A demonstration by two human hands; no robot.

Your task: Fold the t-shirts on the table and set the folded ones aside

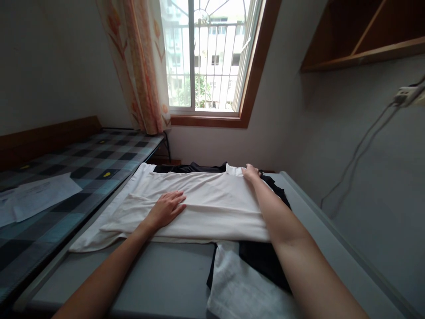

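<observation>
A white shirt (212, 212) lies spread sideways across the grey surface, with shallow creases along its length. My left hand (168, 207) rests flat on the shirt's left half, fingers stretched out. At the shirt's far right edge, my right hand (251, 172) is closed on the fabric beside a small white folded-up part; its fingertips are partly hidden. Black cloth (262, 261) shows beneath the shirt at the near right and also along its far edge. A pale grey-white piece of cloth (245, 283) hangs toward me below my right forearm.
The grey tabletop (166, 274) has a raised rim on the right by the wall. To the left is a bed with a checked cover (99, 155) and paper sheets (43, 197). A curtain (142, 66) hangs by the barred window; a cable (355, 150) runs down the right wall.
</observation>
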